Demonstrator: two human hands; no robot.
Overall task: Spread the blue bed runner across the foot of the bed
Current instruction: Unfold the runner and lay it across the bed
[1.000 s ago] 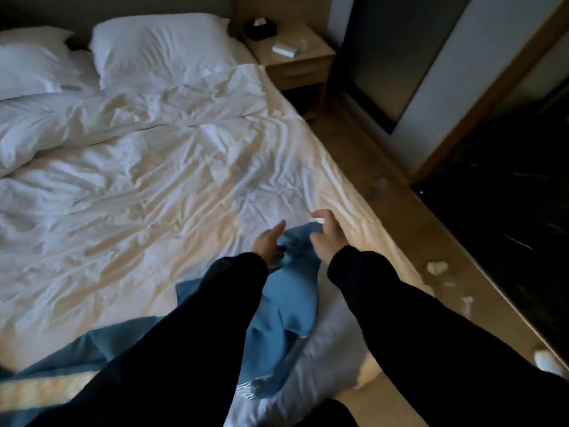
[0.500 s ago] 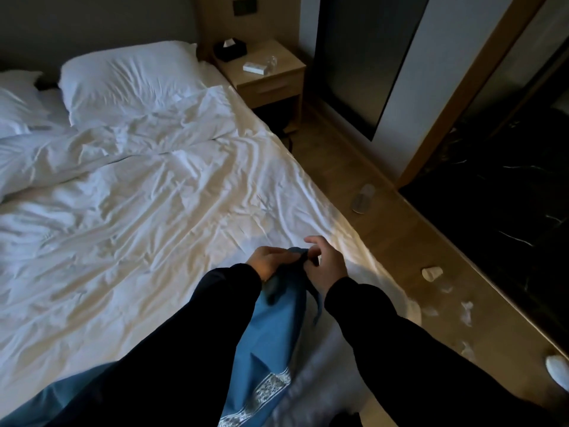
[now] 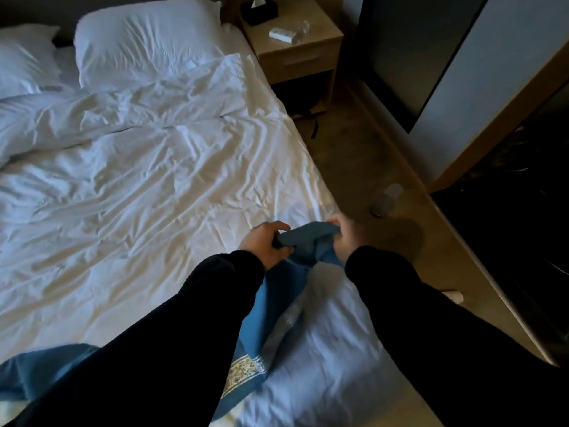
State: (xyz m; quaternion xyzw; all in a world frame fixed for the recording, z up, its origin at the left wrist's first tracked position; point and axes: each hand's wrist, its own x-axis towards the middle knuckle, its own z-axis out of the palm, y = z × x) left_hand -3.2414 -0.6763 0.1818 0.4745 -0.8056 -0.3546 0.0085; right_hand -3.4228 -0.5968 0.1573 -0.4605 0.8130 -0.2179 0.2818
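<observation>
Both hands grip one bunched end of the runner [image 3: 308, 238] at centre right. The left hand [image 3: 264, 241] and right hand [image 3: 348, 235] curl round it above the bed [image 3: 154, 180].

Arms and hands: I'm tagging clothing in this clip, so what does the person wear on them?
A long, plain black left sleeve and right sleeve cover the arms to the wrists. The left hand and right hand are bare, with no gloves.

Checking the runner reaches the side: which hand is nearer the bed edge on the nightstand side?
Right. The right hand grips the blue runner at the bed edge; the left hand grips it further in, over the white duvet.
</observation>
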